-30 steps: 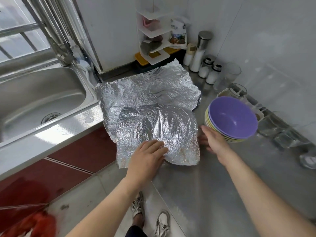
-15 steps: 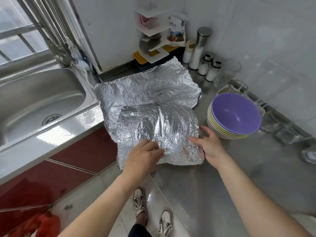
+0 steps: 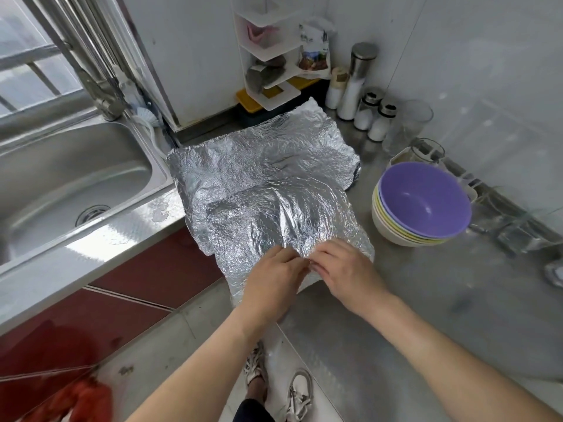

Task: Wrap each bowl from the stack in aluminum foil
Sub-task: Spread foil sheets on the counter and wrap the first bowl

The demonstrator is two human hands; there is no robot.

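My left hand (image 3: 274, 278) and right hand (image 3: 344, 272) meet just below the centre of the frame. The fingers of both curl in and pinch the near edge of the foil-covered mound (image 3: 280, 217). The mound sits mid-frame, domed upward, with a crease running from my fingertips toward the top of the frame. I cannot tell which way the bowl under it faces. It lies on a bigger foil sheet (image 3: 265, 159), whose long side runs from centre left up toward the upper right. The stack of bowls (image 3: 393, 220) stands just right of the foil, open side up, with a purple one on top. Everything rests on a steel counter (image 3: 426, 300) against white wall tile. A sink (image 3: 76, 184) is at the left under a window, and a white shelf rack (image 3: 268, 56) and shakers (image 3: 377, 123) are at the top.
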